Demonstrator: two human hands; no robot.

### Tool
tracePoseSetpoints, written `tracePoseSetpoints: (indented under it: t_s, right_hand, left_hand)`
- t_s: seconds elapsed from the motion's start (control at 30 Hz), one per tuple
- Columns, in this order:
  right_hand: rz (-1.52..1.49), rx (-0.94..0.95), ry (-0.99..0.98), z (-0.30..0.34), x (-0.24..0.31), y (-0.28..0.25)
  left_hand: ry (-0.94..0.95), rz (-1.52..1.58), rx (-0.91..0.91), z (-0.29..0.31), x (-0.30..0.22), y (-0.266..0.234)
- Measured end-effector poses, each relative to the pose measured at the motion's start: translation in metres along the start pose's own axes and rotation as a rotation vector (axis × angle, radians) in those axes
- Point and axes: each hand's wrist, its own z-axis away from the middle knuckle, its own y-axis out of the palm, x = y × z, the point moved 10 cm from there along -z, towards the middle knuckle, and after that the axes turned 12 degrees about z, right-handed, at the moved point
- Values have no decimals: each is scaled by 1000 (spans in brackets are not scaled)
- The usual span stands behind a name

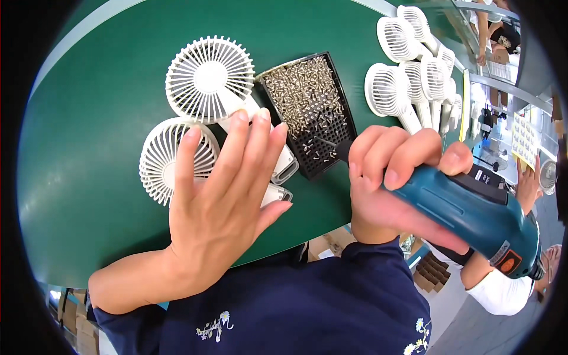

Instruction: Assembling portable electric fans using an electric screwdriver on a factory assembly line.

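My left hand (pixel 222 171) is open, with its fingers spread over two white handheld fans. The upper fan (pixel 210 77) lies with its round slatted head away from me, and my fingertips rest at its handle. Beneath my palm, the lower fan (pixel 155 163) is partly hidden. My right hand (pixel 378 198) grips a teal electric screwdriver (pixel 452 207). Its thin bit points left into a black tray (pixel 319 165) with a perforated bottom. Many small silvery screws (pixel 305 89) are heaped in the tray's far part, with a few loose ones near the bit.
Several more white fans (pixel 387 89) are grouped at the right of the green table (pixel 89 148). Beyond the right edge, another person's hand (pixel 526 186) touches a yellowish sheet (pixel 524 139). A further person's arm (pixel 482 35) shows at the top right. Brown cartons (pixel 432 273) are below.
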Motion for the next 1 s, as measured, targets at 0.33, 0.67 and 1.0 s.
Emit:
tracePoseSetpoints:
  t_s: [0.33,0.67,1.0]
  right_hand:
    - [18,25,31,-3,33,11]
    - [-27,-50,-2,0,2,-7]
    - [-47,-80,-14,-2,3,-10]
  left_hand:
    - [8,35,5,-1,0,1]
    - [-1,26,2,-1,0,2]
    - [7,43,6,-1,0,1]
